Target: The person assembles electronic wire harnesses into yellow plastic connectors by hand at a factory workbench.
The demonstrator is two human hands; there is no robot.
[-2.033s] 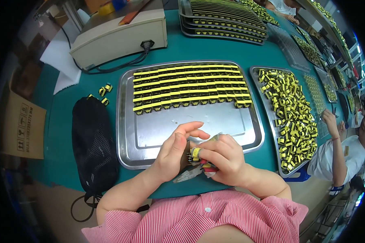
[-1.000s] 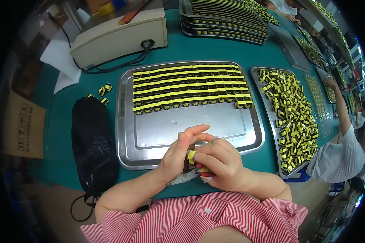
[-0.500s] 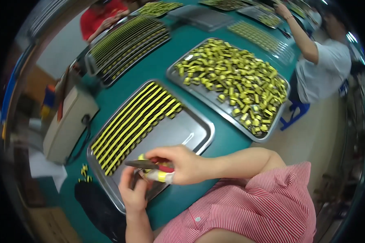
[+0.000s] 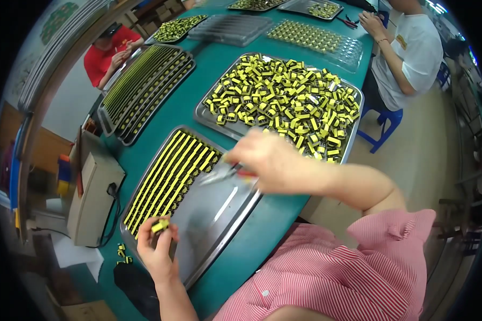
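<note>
Between my left hand's (image 4: pixel 158 254) thumb and fingers sits a small yellow-taped black coil part (image 4: pixel 159 226). That hand hovers over the near-left end of a metal tray (image 4: pixel 201 227). Neat rows of the same coil parts (image 4: pixel 168 176) fill the tray's left side. My right hand (image 4: pixel 276 160), smeared by motion, is closed around red-handled pliers (image 4: pixel 219 175), jaws pointing left over the tray. Beyond it a second metal tray (image 4: pixel 211 119) carries a heap of loose coil parts (image 4: pixel 284 96). Whether the right fingers hold anything else cannot be made out.
A beige box with a cable (image 4: pixel 93 198) stands at the left, near a few loose parts (image 4: pixel 123 254) and a black cloth (image 4: pixel 136 283). Stacked filled trays (image 4: pixel 144 91) and a clear plastic tray (image 4: pixel 316 43) lie farther back. Two people sit along the green table (image 4: pixel 171 109).
My hands have moved apart: the right has gone up and right with the pliers, while the left stays low with the coil part. The head view has shifted.
</note>
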